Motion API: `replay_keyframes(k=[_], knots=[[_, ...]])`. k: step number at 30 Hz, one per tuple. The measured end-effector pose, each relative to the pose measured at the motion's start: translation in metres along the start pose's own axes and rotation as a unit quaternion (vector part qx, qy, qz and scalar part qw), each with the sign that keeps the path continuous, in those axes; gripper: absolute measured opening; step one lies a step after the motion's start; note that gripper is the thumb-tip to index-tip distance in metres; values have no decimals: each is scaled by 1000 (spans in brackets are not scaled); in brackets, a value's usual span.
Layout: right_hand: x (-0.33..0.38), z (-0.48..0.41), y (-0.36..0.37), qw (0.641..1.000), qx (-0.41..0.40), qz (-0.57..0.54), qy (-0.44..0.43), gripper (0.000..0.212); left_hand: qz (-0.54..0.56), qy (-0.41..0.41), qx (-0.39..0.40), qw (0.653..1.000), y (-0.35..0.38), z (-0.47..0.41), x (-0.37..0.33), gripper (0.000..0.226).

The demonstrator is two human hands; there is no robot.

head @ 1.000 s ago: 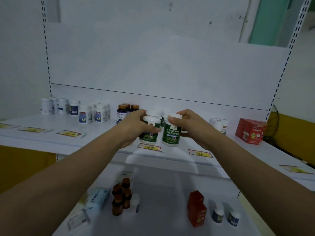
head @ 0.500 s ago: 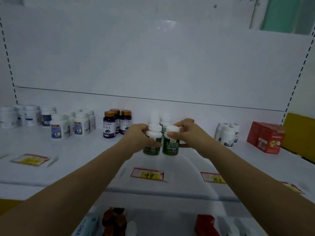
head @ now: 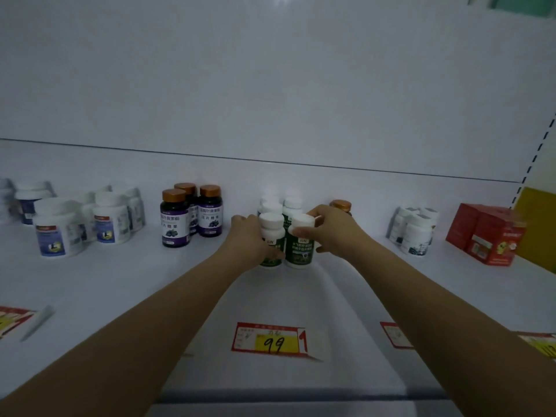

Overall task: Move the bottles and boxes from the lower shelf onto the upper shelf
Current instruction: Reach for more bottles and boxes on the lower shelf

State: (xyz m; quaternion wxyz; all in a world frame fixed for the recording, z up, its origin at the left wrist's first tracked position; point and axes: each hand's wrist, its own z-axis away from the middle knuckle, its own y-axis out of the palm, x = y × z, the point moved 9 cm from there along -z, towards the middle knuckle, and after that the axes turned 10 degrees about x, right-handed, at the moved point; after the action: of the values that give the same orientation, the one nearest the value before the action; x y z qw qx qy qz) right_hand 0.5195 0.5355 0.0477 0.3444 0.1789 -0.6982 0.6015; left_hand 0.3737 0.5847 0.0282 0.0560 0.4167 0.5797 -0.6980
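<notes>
left hand point(head: 251, 239) clamped on white-capped green-label plastic bottle point(head: 272, 236), right hand point(head: 331, 228) on its twin point(head: 300, 246); both standing on white upper shelf point(head: 120, 281). contents unseen.

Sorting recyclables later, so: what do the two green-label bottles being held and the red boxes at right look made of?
The green-label bottles look like glossy white plastic with smooth moulded screw caps and printed labels. The red boxes look like printed cardboard: flat faces, crisp folded edges, slight sheen. The dim light leaves both uncertain.
</notes>
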Motion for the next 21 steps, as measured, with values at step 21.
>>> replay_keyframes(k=[21], knots=[[15, -35, 3, 995, -58, 86, -7, 49, 7, 10, 58, 998, 5, -24, -2, 56]])
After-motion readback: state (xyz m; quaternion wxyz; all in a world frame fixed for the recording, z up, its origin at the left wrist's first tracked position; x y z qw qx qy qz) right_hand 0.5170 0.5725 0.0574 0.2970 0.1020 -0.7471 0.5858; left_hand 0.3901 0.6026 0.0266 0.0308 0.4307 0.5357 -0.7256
